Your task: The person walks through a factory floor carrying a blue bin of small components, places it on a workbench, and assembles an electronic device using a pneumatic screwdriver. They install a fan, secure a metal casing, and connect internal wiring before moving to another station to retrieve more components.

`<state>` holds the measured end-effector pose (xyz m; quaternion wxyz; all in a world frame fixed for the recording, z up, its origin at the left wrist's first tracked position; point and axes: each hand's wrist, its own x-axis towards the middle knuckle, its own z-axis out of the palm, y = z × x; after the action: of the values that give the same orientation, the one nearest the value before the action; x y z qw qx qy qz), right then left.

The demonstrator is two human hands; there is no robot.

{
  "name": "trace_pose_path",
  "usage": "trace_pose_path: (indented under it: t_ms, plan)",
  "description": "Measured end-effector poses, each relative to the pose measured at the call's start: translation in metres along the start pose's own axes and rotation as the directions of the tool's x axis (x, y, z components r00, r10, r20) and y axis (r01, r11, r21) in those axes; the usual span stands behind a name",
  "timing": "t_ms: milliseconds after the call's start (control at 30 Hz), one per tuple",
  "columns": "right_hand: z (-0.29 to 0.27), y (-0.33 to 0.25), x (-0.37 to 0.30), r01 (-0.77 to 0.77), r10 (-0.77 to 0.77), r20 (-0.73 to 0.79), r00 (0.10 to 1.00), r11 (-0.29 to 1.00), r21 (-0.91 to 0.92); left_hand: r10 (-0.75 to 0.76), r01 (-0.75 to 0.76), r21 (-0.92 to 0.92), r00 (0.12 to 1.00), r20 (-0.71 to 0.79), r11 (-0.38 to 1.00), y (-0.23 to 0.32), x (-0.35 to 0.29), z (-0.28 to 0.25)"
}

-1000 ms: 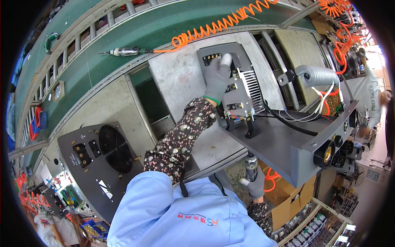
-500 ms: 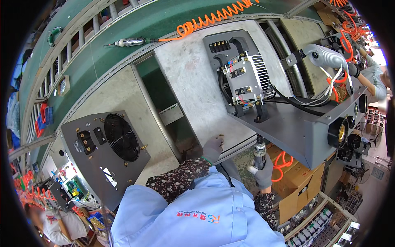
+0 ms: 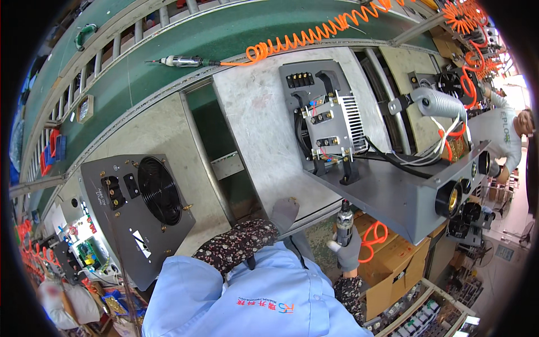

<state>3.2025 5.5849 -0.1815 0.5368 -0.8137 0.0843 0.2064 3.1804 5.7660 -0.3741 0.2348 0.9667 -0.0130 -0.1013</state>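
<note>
My right hand (image 3: 349,251), in a grey glove, is wrapped round a silver and black power screwdriver (image 3: 343,226). The driver points away from me, its tip beside the near edge of a grey metal panel (image 3: 382,194). My left hand (image 3: 284,214), gloved too, lies at the near edge of the metal-topped bench (image 3: 247,106). Its fingers are together, with a tiny brassy spot at the tips that I cannot identify. Past the panel stands a partly assembled unit with a finned heat sink (image 3: 352,122), terminals and coloured wires. Black and white cables run from it toward the round sockets.
Left of me stands a grey cabinet (image 3: 135,208) with a round fan grille. Another screwdriver (image 3: 182,60) on a coiled orange hose (image 3: 303,43) lies along the far side. An open cardboard box (image 3: 401,264) sits low on the right. A co-worker (image 3: 499,132) is at far right.
The whole view has shifted slightly. Both hands keep nearly the same places against the bench and panel, and the driver stays in my right hand. The co-worker at far right has shifted.
</note>
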Motion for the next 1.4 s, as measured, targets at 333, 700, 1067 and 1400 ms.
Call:
trace_pose_path:
  t_ms: [333, 700, 1067, 1400]
  plan:
    - [-0.006, 0.010, 0.004, 0.039, -0.039, 0.007, 0.999, 0.998, -0.042, -0.130, -0.233, -0.932, 0.952, -0.276, 0.277, 0.028, 0.083, -0.183]
    - [-0.010, 0.016, 0.003, 0.048, -0.046, 0.014, 0.999, 0.993, -0.111, 0.254, -0.296, -0.921, 0.939, -0.232, 0.252, 0.021, 0.107, -0.202]
    - [-0.007, 0.020, -0.005, 0.053, -0.041, 0.077, 0.996, 0.986, -0.158, 0.221, -0.214, -0.958, 0.960, -0.170, 0.192, 0.002, 0.081, -0.209]
    - [0.020, 0.016, -0.030, -0.053, 0.045, 0.190, 0.981, 0.998, 0.039, 0.211, -0.293, -0.936, 0.944, -0.252, 0.194, -0.022, 0.040, -0.213]
